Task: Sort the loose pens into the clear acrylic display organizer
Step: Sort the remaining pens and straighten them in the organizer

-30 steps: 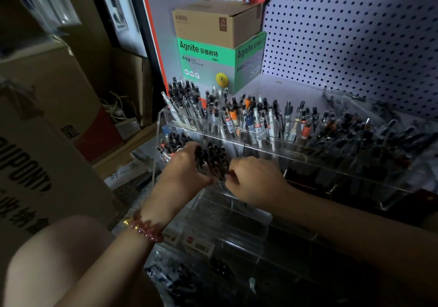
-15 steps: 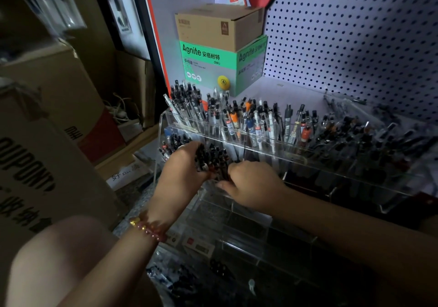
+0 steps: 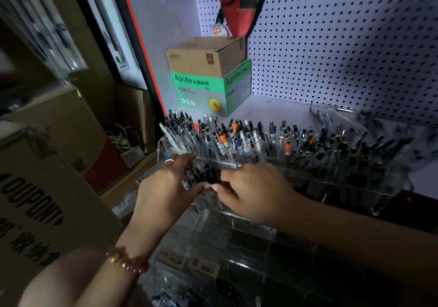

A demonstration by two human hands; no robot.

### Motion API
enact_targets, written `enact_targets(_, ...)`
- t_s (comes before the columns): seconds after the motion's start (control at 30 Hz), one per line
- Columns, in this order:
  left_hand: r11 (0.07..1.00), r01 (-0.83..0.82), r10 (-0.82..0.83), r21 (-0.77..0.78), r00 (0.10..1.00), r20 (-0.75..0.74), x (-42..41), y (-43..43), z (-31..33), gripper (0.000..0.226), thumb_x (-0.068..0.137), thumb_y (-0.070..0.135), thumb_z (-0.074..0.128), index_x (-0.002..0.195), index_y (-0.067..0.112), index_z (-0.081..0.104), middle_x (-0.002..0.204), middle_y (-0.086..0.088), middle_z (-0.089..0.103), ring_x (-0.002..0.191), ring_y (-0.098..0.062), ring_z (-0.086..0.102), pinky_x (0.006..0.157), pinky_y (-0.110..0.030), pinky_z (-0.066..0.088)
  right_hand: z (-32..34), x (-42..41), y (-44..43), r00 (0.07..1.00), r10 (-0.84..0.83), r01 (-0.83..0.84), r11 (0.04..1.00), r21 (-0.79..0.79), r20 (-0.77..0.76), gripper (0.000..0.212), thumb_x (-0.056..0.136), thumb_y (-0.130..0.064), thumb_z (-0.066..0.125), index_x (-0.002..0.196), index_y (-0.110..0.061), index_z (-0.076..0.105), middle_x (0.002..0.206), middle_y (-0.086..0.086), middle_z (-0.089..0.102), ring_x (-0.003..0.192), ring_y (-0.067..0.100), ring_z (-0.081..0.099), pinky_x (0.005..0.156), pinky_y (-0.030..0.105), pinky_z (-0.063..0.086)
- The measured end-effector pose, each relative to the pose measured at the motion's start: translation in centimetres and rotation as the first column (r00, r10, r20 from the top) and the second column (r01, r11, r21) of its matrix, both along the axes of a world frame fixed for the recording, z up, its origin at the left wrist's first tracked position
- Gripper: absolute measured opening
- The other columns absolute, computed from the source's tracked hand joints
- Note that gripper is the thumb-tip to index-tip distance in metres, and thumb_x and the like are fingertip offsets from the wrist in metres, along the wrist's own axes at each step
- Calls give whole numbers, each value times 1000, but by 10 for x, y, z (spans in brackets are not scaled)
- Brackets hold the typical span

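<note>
Two hands are kept on one bunch of dark pens (image 3: 203, 172), which is stood in the left-end compartment of the second tier of the organizer (image 3: 331, 183), in front of the full back row (image 3: 237, 138). Compared with a moment ago, the left hand (image 3: 163, 193) is spread wider, its fingers (image 3: 182, 162) curled round the bunch's far side and the thumb brought to the front. The right hand (image 3: 251, 193) is drawn closer, fingers curled at the bunch's base; whether a pen is pinched cannot be told. The bunch is judged settled in its slot but not yet released.
</note>
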State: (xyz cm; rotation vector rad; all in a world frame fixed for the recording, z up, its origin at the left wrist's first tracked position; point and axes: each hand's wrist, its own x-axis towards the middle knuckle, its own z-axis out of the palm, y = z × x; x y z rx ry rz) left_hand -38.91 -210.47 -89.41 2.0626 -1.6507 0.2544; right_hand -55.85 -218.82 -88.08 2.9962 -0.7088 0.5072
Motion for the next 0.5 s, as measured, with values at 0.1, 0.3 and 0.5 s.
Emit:
enact_targets(0.1, 979, 177, -167, -100, 981, 104, -10, -3, 23, 39, 86, 53, 42, 103, 22, 61, 99, 6, 64, 89, -18, 65, 64, -32, 52, 37, -15, -1, 960, -30, 54, 996, -77, 280, 30, 87, -39, 44, 62, -22, 44, 46, -7, 29, 37, 18, 42, 43, 21, 21)
enact_targets(0.3, 899, 385, -374, -207, 923, 92, -47, -63, 76, 25, 88, 39, 44, 96, 23, 60, 95, 7, 63, 90, -15, 61, 70, -35, 49, 108, -54, -62, 803, -119, 126, 992, 27, 583, 39, 92, -31, 48, 57, -21, 36, 45, -8, 30, 42, 10, 33, 44, 27, 23)
enact_targets(0.5, 876, 453, -467, -167, 883, -55, -87, -153, 93, 8, 85, 27, 55, 87, 25, 62, 88, 10, 66, 83, -7, 62, 73, -31, 51, 108, -102, -192, 975, -197, 134, 893, 429, 104, 29, 98, -30, 48, 105, -4, 59, 91, 19, 62, 71, 23, 55, 67, 32, 43)
